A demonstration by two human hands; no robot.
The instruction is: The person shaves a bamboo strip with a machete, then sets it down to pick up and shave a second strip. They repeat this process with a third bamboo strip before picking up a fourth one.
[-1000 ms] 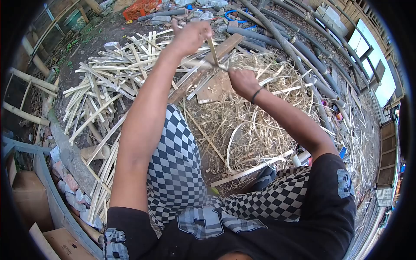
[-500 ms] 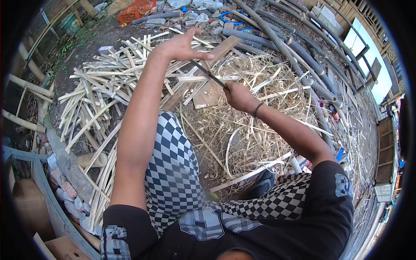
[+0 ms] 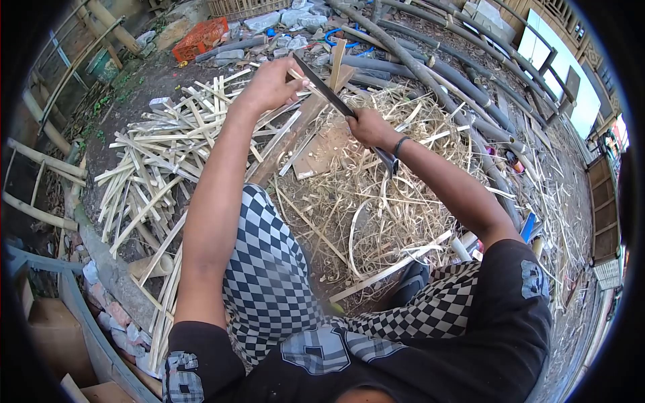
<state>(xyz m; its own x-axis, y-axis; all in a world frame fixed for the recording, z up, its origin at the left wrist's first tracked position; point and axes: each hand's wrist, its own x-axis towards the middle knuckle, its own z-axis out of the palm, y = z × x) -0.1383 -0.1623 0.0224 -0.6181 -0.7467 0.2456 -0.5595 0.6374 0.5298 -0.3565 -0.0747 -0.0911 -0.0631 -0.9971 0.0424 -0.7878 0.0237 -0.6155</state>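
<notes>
My right hand [image 3: 371,127] is closed round a long dark-bladed knife [image 3: 324,88], whose handle end pokes out below the wrist. The blade slants up and left toward my left hand [image 3: 270,86]. The left fingers are curled in with the thumb close, and a pale sliver of bamboo strip [image 3: 299,75] shows at the fingertips beside the blade tip. Just beyond the blade, another bamboo strip [image 3: 338,62] stands nearly upright. Under the hands lies a wooden plank [image 3: 282,151], with a flat brown board [image 3: 317,156] beside it.
A heap of split bamboo strips [image 3: 168,144] spreads on the left, curly shavings [image 3: 383,201] on the right. Bamboo poles [image 3: 450,80] lie across the back right. An orange crate [image 3: 200,39] sits at the back left. My checkered legs [image 3: 265,255] are close below the hands.
My left hand has gone from spread fingers to curled ones. The knife has risen, its tip now beside the left fingers. An upright strip has appeared behind the blade.
</notes>
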